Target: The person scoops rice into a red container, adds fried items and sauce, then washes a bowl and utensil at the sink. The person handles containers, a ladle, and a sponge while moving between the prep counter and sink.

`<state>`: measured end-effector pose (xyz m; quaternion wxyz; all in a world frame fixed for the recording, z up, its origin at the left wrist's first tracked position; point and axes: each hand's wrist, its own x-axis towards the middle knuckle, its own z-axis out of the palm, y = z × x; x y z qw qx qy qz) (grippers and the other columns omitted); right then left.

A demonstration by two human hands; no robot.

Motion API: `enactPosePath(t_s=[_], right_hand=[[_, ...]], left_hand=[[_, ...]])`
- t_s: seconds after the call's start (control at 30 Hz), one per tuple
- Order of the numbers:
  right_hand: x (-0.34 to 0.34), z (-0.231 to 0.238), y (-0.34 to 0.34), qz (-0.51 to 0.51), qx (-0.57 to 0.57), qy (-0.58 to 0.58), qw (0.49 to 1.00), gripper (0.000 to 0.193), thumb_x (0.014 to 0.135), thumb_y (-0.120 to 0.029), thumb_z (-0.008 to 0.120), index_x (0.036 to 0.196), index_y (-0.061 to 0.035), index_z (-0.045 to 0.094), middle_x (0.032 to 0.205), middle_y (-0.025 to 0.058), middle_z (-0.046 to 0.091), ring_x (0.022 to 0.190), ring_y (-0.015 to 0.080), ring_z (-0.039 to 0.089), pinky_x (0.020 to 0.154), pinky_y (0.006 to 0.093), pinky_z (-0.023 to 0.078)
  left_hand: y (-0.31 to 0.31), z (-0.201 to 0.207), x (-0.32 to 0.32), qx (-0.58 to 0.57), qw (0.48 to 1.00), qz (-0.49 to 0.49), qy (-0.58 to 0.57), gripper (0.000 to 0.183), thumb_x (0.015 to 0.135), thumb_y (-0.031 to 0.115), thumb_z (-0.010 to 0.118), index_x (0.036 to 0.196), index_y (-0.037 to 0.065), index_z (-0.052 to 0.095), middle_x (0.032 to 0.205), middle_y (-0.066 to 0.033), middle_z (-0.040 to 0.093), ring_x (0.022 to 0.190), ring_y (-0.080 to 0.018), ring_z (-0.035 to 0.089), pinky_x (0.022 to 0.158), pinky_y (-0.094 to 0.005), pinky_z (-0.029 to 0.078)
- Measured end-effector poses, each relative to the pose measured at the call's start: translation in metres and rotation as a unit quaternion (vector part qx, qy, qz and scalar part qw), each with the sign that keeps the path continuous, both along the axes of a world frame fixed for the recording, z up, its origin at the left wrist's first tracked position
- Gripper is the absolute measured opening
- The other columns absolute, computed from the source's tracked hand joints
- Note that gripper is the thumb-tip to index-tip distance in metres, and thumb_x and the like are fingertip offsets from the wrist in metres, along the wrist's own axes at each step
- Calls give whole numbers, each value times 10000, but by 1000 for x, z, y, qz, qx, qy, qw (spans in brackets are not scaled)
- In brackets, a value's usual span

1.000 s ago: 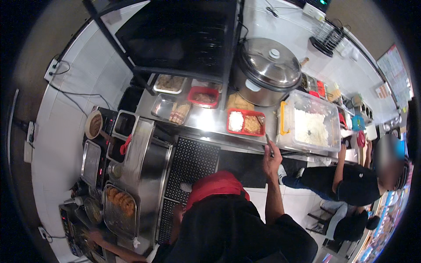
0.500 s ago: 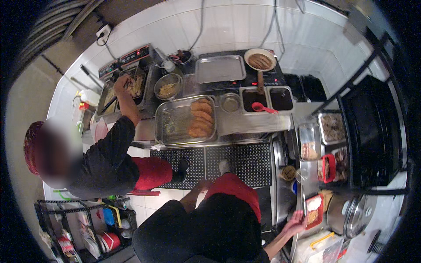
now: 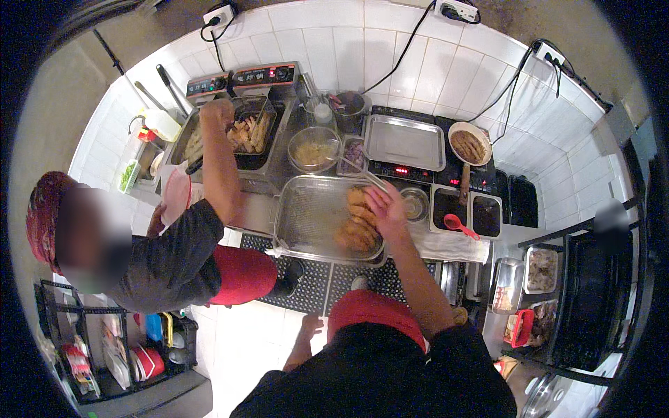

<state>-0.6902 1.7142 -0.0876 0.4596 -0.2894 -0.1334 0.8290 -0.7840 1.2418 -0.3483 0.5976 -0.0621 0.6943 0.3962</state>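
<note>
My right hand (image 3: 385, 211) reaches over the right side of a metal rack tray (image 3: 296, 216), its fingers closed on the end of a slim metal utensil (image 3: 369, 177) that looks like tongs. The utensil points away toward a small tray of chopped purple food (image 3: 352, 159). Below my fingers lie several golden fried cutlets (image 3: 357, 233), partly covered by the hand. My left hand (image 3: 311, 326) hangs low by my side, fingers loosely apart and holding nothing.
At the left, a co-worker's hand (image 3: 217, 113) is over a fryer (image 3: 261, 157) with fried pieces in its basket. Around the tray stand a glass bowl (image 3: 313, 148), an empty-looking flat tray (image 3: 404, 143), a frying pan (image 3: 468, 145) and sauce tubs with a red ladle (image 3: 456, 224).
My right hand has moved from the red container at the lower right to the cutlet tray and now grips the metal utensil. My view has shifted too. My left hand stays low.
</note>
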Motion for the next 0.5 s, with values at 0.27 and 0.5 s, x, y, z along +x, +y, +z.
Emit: enactPosePath(t_s=[0.27, 0.5], right_hand=[[-97, -26, 0, 229, 33, 82, 969, 448, 1021, -384, 584, 1337, -72, 523, 1277, 157, 639, 1198, 361, 634, 1049, 519, 526], [187, -68, -117, 202, 287, -320, 880, 451, 978, -395, 699, 1232, -26, 639, 1003, 38, 683, 912, 115, 625, 759, 302, 544]], left_hand=[[40, 22, -25, -36, 997, -71, -2, 362, 937, 447, 659, 1006, 92, 640, 883, -93, 702, 803, -259, 707, 646, -439, 563], [154, 21, -87, -96, 912, -397, 29, 347, 984, 411, 587, 1041, 75, 653, 861, -107, 686, 804, -263, 697, 687, -431, 560]])
